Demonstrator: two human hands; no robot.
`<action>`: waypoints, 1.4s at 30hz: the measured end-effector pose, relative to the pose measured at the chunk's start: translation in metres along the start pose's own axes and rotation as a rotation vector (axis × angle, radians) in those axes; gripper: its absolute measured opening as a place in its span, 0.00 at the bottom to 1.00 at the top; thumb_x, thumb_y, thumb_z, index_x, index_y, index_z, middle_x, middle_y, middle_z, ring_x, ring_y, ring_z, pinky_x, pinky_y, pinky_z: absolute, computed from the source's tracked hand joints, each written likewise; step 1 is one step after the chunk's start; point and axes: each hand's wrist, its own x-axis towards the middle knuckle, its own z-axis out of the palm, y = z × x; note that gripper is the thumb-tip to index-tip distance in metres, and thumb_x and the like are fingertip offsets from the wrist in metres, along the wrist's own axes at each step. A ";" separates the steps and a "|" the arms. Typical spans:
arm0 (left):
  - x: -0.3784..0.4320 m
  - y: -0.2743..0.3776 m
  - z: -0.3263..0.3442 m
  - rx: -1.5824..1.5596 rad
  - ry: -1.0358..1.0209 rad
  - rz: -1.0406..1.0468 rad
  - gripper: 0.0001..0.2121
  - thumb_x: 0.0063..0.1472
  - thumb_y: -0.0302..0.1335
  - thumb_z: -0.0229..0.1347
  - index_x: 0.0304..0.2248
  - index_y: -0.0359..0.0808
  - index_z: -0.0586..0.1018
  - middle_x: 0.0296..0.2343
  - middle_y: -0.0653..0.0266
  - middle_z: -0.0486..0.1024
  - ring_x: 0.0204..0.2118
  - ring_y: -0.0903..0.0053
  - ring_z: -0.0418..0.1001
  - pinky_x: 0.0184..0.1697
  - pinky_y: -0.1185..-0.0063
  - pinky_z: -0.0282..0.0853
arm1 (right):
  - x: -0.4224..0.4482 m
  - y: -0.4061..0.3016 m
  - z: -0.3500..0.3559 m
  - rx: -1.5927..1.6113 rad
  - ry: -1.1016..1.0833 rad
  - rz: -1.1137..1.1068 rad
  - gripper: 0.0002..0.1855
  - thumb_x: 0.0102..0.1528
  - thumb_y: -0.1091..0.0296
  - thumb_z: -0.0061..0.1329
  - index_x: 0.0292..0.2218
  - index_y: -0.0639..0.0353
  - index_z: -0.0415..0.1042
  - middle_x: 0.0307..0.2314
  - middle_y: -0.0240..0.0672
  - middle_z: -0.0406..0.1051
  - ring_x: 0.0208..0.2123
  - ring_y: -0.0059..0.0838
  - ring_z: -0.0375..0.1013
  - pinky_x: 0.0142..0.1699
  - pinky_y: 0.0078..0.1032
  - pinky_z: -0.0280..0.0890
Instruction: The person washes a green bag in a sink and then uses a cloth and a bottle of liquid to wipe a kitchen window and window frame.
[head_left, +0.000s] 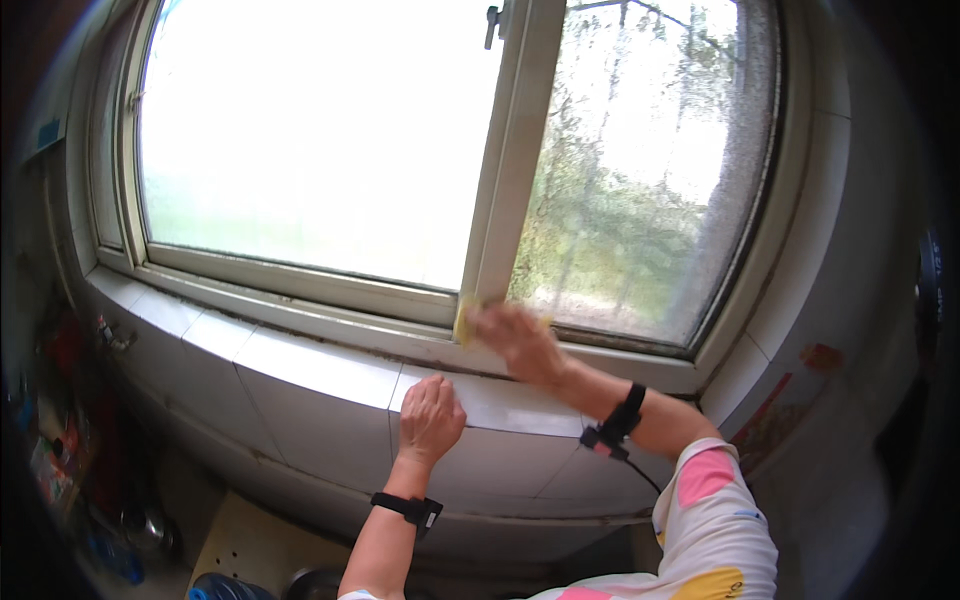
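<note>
My right hand (517, 341) presses a yellow cloth or sponge (466, 321) against the lower end of the upright window frame (510, 165), where the two sliding panes meet. The hand is a little blurred, and most of the yellow piece is hidden under it. On the edge of the white tiled sill (322, 367) rests my left hand (433, 418), its fingers curled and nothing visible in it. A black strap circles each forearm. Behind the frame stand a bright left pane (315, 150) and a wet or dirty right pane (622, 195).
A tiled wall (322, 442) drops below the sill. At lower left are a metal pot (150, 529), a blue plastic bottle (225, 586) and a pale board (255, 540) with holes. A dark window handle (492, 28) sticks out above.
</note>
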 end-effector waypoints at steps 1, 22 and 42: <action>0.001 -0.001 0.003 0.002 0.001 -0.001 0.09 0.47 0.26 0.49 0.31 0.34 0.70 0.33 0.59 0.69 0.37 0.66 0.68 0.43 0.73 0.63 | -0.013 -0.013 -0.009 0.277 -0.085 -0.019 0.21 0.45 0.75 0.46 0.44 0.57 0.68 0.43 0.31 0.64 0.45 0.30 0.60 0.48 0.26 0.60; -0.002 -0.006 -0.002 0.032 0.041 0.054 0.06 0.45 0.25 0.47 0.26 0.35 0.68 0.31 0.58 0.68 0.35 0.65 0.68 0.40 0.72 0.65 | 0.148 0.120 -0.041 0.260 0.173 0.404 0.14 0.50 0.74 0.47 0.40 0.62 0.67 0.34 0.42 0.66 0.32 0.34 0.67 0.41 0.22 0.67; -0.002 0.007 0.008 0.070 -0.079 0.015 0.09 0.47 0.24 0.43 0.29 0.34 0.71 0.34 0.57 0.70 0.38 0.61 0.68 0.42 0.69 0.63 | -0.175 0.205 -0.169 0.694 0.896 1.566 0.34 0.39 0.78 0.42 0.51 0.64 0.56 0.45 0.42 0.60 0.45 0.33 0.63 0.47 0.23 0.59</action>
